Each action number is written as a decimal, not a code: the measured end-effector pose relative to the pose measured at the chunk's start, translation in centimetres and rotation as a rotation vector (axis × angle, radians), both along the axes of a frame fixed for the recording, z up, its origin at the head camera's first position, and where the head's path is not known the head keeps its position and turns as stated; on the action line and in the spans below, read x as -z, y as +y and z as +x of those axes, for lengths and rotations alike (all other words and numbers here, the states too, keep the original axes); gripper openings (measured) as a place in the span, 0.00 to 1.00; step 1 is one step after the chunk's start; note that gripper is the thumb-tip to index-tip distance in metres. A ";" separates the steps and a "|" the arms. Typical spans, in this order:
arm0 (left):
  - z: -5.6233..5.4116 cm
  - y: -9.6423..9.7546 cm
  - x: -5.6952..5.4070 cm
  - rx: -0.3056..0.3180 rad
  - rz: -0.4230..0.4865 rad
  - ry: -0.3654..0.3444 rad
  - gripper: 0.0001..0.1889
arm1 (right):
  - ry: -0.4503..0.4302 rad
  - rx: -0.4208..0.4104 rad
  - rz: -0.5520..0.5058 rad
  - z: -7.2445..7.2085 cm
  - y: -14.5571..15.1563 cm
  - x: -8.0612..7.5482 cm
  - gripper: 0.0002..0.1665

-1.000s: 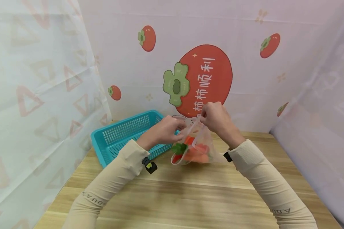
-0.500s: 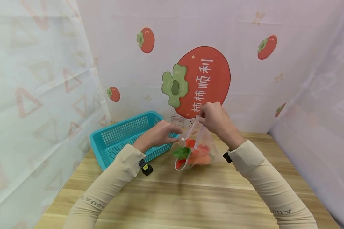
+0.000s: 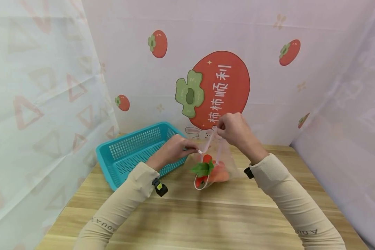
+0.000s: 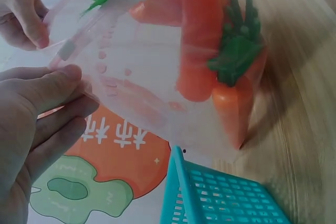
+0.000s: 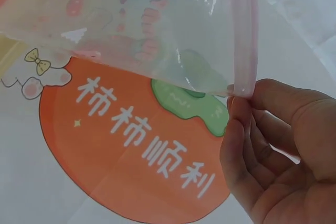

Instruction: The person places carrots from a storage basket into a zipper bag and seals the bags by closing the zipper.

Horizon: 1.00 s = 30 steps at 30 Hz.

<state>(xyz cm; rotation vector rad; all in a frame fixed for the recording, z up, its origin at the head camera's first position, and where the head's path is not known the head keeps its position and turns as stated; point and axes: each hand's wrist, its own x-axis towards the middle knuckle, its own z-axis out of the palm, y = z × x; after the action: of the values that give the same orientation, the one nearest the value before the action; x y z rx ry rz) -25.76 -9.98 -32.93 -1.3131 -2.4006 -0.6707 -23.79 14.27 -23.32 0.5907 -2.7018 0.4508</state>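
A clear zip bag (image 3: pixel 226 152) hangs slanted between both hands, its lower part at the tabletop. Through its film show orange carrots (image 4: pixel 200 35) and green leaves (image 3: pixel 203 169). My left hand (image 3: pixel 174 149) pinches the bag's mouth edge with thumb and forefinger, close beside the small slider (image 4: pixel 66 49). In the left wrist view, the other fingers of that left hand (image 4: pixel 39 111) stretch out below the thumb. Higher up, my right hand (image 3: pixel 237 131) pinches the end of the zip strip (image 5: pixel 244 35). The right wrist view shows that right hand (image 5: pixel 286 142) with its fingers bent.
A blue plastic basket (image 3: pixel 104 163) stands to the left on the wooden table (image 3: pixel 187 222), just behind my left forearm. A white printed cloth (image 3: pixel 218 31) rises behind the table, with more cloth walls at both sides.
My left hand's fingers were spread and lower their grip onto the bag's mouth beside the slider. The bag's near loop and leaves have shifted slightly down and right. My right hand keeps its pinch.
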 end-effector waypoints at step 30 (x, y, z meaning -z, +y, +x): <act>0.0 -0.7 -0.1 -0.090 0.365 -0.139 0.05 | 0.159 -0.429 -0.077 4.3 9.1 5.3 0.11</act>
<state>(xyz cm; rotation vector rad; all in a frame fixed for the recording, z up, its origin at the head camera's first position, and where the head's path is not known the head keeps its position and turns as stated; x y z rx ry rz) -25.76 -10.71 -32.87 -1.0314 -2.2804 -1.1414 -19.44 23.32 -28.66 1.1384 -2.3908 0.5836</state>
